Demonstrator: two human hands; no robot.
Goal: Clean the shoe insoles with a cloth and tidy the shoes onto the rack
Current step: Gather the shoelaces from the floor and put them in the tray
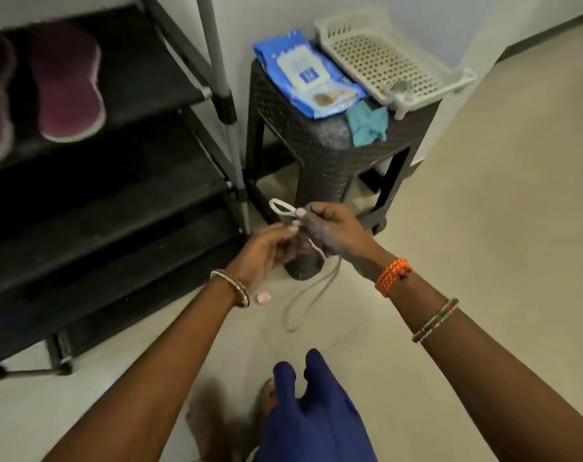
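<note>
My left hand (270, 251) and my right hand (333, 235) meet in front of the stool, both pinching a white shoelace (303, 301). A loop of the lace sticks up past my right fingers and its long end hangs down toward the floor. A dark shoe (303, 265) shows partly beneath my hands, mostly hidden by them. On the black shoe rack (123, 195) at left, a pair of maroon insoles or slippers (67, 85) lies on an upper shelf. A teal cloth (366, 123) drapes over the stool's edge.
A dark woven stool (320, 155) stands by the wall, carrying a blue wipes pack (303, 71) and a white perforated basket (390, 58). A blue cloth or garment (313, 415) lies at the bottom by a foot. Beige tiled floor (483, 195) extends to the right.
</note>
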